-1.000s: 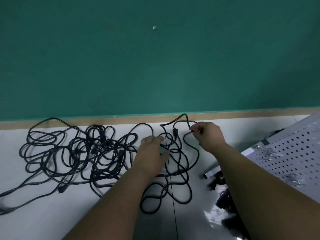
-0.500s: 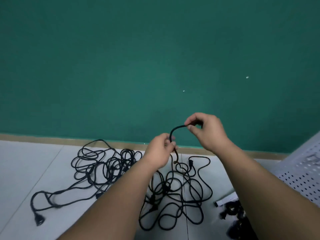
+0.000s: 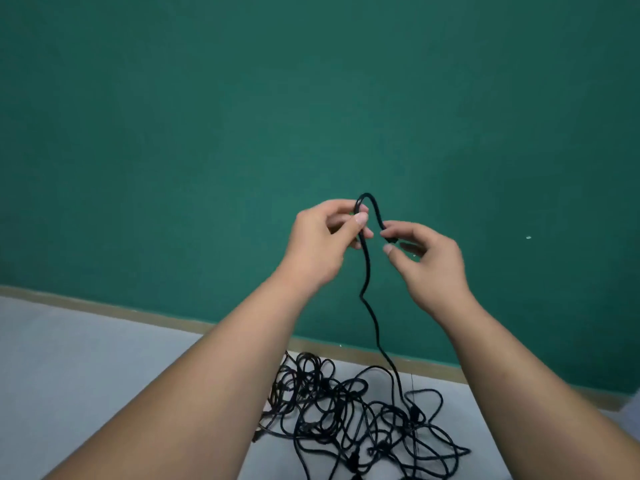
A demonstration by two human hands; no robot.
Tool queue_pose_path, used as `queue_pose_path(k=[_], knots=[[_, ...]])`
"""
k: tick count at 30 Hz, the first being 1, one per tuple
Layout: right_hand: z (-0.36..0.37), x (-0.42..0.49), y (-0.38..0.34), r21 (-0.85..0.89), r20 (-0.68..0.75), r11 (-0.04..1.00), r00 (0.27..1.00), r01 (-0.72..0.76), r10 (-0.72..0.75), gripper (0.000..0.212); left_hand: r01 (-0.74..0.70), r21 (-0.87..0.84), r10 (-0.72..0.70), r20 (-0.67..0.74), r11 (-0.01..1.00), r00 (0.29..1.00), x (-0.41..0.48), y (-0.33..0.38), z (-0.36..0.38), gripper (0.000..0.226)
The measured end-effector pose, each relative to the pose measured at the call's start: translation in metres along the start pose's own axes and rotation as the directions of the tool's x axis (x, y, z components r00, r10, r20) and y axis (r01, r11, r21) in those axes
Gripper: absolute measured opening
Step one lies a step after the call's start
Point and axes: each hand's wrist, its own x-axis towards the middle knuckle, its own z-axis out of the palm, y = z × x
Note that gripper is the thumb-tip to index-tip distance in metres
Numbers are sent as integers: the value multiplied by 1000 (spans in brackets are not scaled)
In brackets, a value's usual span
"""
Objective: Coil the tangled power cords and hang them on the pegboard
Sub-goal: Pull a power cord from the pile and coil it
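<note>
two forearms enter from the bottom edge: the left forearm (image 3: pixel 207 393) from the lower left, the right forearm (image 3: pixel 519 375) from the lower right. they converge toward the centre.

two hands are raised in front of the wall. the left hand (image 3: pixel 322 247) pinches the lifted cord (image 3: pixel 366 195); its thumb (image 3: pixel 360 220) presses the cord against the curled fingers. the right hand (image 3: pixel 433 268) has its fingers (image 3: pixel 398 226) curled, and the fingertips grasp the free end of the same cord. the two sets of fingertips are near each other but not touching.

one cord is lifted. it rises above the left fingers, arches over in a tight bend and comes down into the right fingertips. below the left fingers it hangs with a few kinks, passes between the two wrists and runs down to the floor.

one tangle (image 3: pixel 346 410) of black power cords lies on the floor (image 3: pixel 104 375), well below the fingers and between the forearms. the loops overlap, so the number of cords in it cannot be told. the bottom edge of the frame cuts its near side, and the left forearm hides its left side.

the pale grey floor runs wide to the left of the left forearm. one thin seam (image 3: pixel 412 382) crosses it just right of the hanging cord. one tan baseboard (image 3: pixel 173 318) borders the far edge of the floor behind the tangle. one green wall (image 3: pixel 311 98) fills the space above and behind the fingers. it carries one white speck (image 3: pixel 528 237), well to the right of the right fingers.
</note>
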Motion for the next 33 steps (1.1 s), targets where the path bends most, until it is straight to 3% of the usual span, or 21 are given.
queue_pose_path(k=[5,8,17,21,24,28,33], knots=[[-4,31,-78,224,-75,950,976,216,-204,21,-244,-94,234,-105,965,966,19,97,-13,17],[-7,38,-101,267,-90,932,969,247,-231,23,-282,-111,267,-130,953,955,18,113,-19,15],[33,-48,3,76,197,995,979,-61,46,19,101,51,-95,-107,994,990,-45,-26,-14,7],[44,-69,32,-113,288,992,954,-53,84,32,175,164,-168,-55,971,984,-44,-59,-6,11],[40,-62,43,-146,183,986,978,-77,104,15,182,187,-162,-118,965,980,-35,-69,-1,10],[26,-51,45,-126,22,985,993,-115,119,17,218,156,-203,-106,963,973,-28,-92,5,10],[8,-38,49,89,-10,979,983,-183,184,21,291,101,-302,119,951,946,-20,-110,19,34]])
